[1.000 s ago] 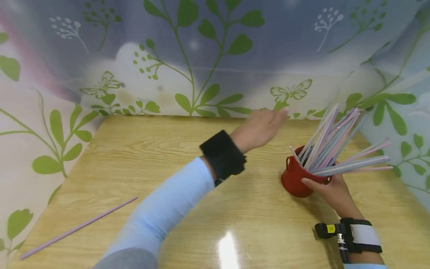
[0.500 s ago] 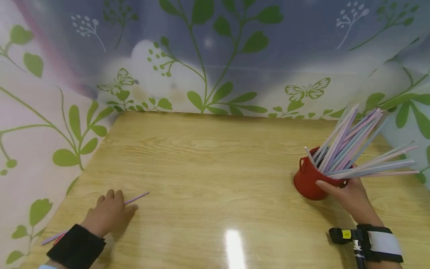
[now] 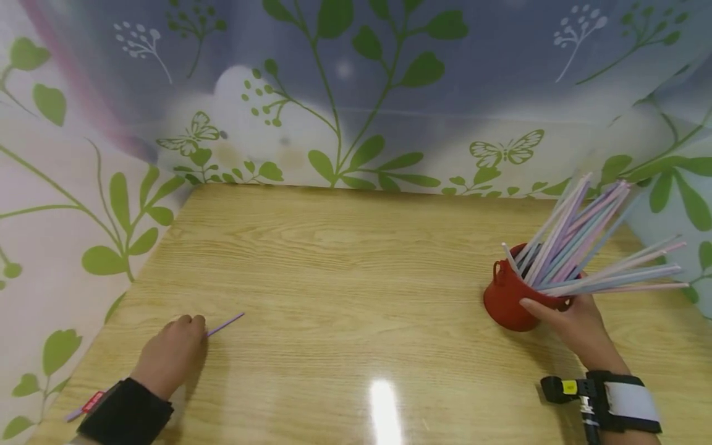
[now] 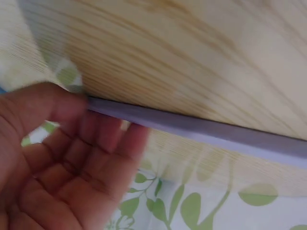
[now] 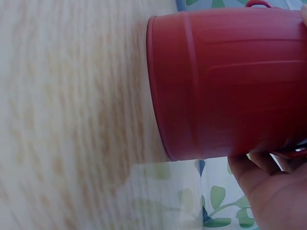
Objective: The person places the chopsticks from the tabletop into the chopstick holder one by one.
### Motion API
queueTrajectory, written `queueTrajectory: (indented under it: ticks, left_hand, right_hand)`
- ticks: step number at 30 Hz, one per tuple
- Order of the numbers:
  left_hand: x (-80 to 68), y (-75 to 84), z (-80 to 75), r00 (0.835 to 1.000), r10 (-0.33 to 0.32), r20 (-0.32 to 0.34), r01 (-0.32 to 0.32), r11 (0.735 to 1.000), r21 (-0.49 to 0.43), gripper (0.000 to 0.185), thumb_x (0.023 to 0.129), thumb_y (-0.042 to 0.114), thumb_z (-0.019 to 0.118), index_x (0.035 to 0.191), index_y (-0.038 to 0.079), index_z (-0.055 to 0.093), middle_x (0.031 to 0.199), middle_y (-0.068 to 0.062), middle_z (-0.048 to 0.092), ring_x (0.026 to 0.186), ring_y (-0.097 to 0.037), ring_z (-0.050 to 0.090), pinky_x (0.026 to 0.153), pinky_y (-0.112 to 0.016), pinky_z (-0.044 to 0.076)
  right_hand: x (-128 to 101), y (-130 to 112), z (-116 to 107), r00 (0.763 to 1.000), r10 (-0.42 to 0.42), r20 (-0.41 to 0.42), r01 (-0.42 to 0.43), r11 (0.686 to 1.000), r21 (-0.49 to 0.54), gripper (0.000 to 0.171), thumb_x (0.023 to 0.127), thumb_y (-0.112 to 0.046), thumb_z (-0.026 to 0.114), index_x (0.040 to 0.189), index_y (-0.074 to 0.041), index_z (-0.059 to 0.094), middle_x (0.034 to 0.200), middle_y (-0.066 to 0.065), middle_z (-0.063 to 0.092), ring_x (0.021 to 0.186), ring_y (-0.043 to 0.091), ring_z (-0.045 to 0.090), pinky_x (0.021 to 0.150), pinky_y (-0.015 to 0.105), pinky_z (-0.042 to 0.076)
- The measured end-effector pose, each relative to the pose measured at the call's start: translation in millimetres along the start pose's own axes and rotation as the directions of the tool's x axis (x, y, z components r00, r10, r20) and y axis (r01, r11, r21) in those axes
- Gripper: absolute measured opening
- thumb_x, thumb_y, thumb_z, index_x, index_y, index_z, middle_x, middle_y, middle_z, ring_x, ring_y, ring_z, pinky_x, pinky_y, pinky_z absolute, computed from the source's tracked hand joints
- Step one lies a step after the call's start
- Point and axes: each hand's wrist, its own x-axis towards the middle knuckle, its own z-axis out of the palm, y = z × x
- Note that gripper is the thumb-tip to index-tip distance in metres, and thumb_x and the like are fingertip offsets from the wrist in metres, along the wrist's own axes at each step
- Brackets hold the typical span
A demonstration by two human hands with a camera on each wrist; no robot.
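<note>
A thin purple straw (image 3: 226,324) lies slantwise on the table at the left. My left hand (image 3: 171,355) pinches it near its middle, and the hand and wristband hide part of its length. In the left wrist view, the thumb and fingertips meet at the purple straw (image 4: 216,136). On the right stands a small red bucket (image 3: 505,304) packed with pastel straws (image 3: 562,244), some upright and others leaning far to the right. My right hand (image 3: 584,330) grips the bucket's right side, thumb near the rim. The right wrist view shows the red bucket (image 5: 230,86) close up.
A light wooden table (image 3: 345,266) spreads between the hands. Fabric walls with leaf prints (image 3: 367,93) enclose its back and sides. Black bands (image 3: 127,411) with cameras sit on both wrists. The leaning straws reach toward the right wall.
My left hand has swung from near the bucket down to the left and taken hold of the purple straw there. My right hand has stayed on the bucket.
</note>
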Motion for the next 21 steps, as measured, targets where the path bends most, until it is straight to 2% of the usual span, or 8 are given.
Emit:
queueTrajectory:
  ticks: [6, 10, 12, 13, 16, 17, 19, 21]
  left_hand:
    - [15.1, 2.3, -15.7, 0.996, 0.091, -0.006, -0.092, 0.991, -0.096, 0.014, 0.069, 0.003, 0.061, 0.067, 0.006, 0.047, 0.056, -0.001, 0.043, 0.049, -0.011, 0.041, 0.042, -0.024, 0.031]
    - [52.2, 43.8, -80.8, 0.972, 0.156, -0.175, -0.211, 0.907, -0.363, 0.010, 0.071, 0.005, 0.057, 0.074, 0.010, 0.049, 0.064, 0.002, 0.050, 0.058, -0.007, 0.047, 0.049, -0.019, 0.039]
    - [76.2, 78.5, -127.1, 0.902, 0.206, -0.380, -0.381, 0.794, -0.474, 0.009, 0.072, 0.001, 0.055, 0.076, 0.008, 0.051, 0.069, 0.001, 0.054, 0.064, -0.007, 0.053, 0.055, -0.017, 0.045]
    - [88.2, 98.5, -149.8, 0.837, 0.220, -0.501, -0.488, 0.715, -0.501, 0.008, 0.071, 0.000, 0.054, 0.077, 0.005, 0.052, 0.071, -0.001, 0.056, 0.067, -0.008, 0.055, 0.057, -0.017, 0.047]
    - [121.4, 163.2, -205.8, 0.571, 0.216, -0.792, -0.790, 0.407, -0.459, 0.010, 0.070, -0.005, 0.052, 0.079, -0.006, 0.052, 0.074, -0.011, 0.057, 0.070, -0.013, 0.058, 0.061, -0.019, 0.049]
    - [129.8, 184.9, -218.8, 0.515, 0.197, -0.834, -0.838, 0.323, -0.441, 0.012, 0.069, -0.006, 0.053, 0.081, -0.008, 0.051, 0.074, -0.013, 0.057, 0.071, -0.014, 0.059, 0.063, -0.019, 0.049]
    - [143.9, 227.6, -233.3, 0.486, 0.179, -0.855, -0.873, 0.150, -0.465, 0.017, 0.071, -0.006, 0.054, 0.086, -0.011, 0.049, 0.078, -0.016, 0.056, 0.075, -0.015, 0.059, 0.066, -0.020, 0.049]
    - [153.2, 265.6, -235.3, 0.549, 0.197, -0.812, -0.833, 0.047, -0.551, 0.020, 0.073, -0.005, 0.053, 0.091, -0.010, 0.048, 0.083, -0.016, 0.055, 0.079, -0.015, 0.058, 0.070, -0.017, 0.047]
  right_hand:
    - [1.6, 5.7, -0.1, 1.000, -0.018, 0.010, 0.018, 1.000, 0.015, 0.069, 0.073, -0.025, 0.064, 0.129, -0.028, 0.024, 0.121, -0.001, 0.040, 0.098, -0.005, 0.040, 0.070, 0.007, 0.036]
    - [4.4, 16.4, -3.3, 1.000, -0.018, 0.009, 0.018, 1.000, -0.001, 0.070, 0.072, -0.030, 0.064, 0.129, -0.031, 0.022, 0.122, -0.003, 0.040, 0.100, -0.004, 0.040, 0.071, 0.008, 0.037]
    - [6.2, 22.6, -4.4, 1.000, -0.027, 0.005, 0.027, 1.000, -0.010, 0.071, 0.072, -0.031, 0.064, 0.130, -0.031, 0.021, 0.124, -0.002, 0.039, 0.102, -0.002, 0.041, 0.072, 0.009, 0.038]
    - [7.1, 25.9, -4.3, 1.000, -0.018, -0.007, 0.018, 1.000, -0.013, 0.072, 0.072, -0.031, 0.064, 0.129, -0.032, 0.021, 0.123, -0.003, 0.040, 0.102, 0.000, 0.041, 0.073, 0.010, 0.039]
    - [9.0, 32.0, -3.2, 1.000, -0.004, -0.014, 0.003, 1.000, -0.007, 0.074, 0.072, -0.032, 0.064, 0.130, -0.034, 0.019, 0.125, -0.005, 0.039, 0.105, 0.005, 0.041, 0.080, 0.020, 0.042]
    - [9.3, 32.6, -2.6, 1.000, -0.003, -0.011, 0.003, 1.000, -0.005, 0.074, 0.072, -0.032, 0.064, 0.130, -0.035, 0.018, 0.126, -0.005, 0.038, 0.106, 0.007, 0.041, 0.082, 0.026, 0.042]
    - [9.4, 32.2, -1.8, 1.000, 0.001, -0.010, -0.002, 1.000, -0.006, 0.075, 0.072, -0.033, 0.064, 0.130, -0.036, 0.016, 0.126, -0.005, 0.037, 0.107, 0.010, 0.041, 0.084, 0.037, 0.042]
    - [9.9, 29.9, -1.1, 1.000, -0.011, -0.013, 0.011, 1.000, 0.003, 0.076, 0.071, -0.034, 0.064, 0.130, -0.036, 0.016, 0.127, -0.005, 0.037, 0.108, 0.014, 0.041, 0.085, 0.044, 0.040]
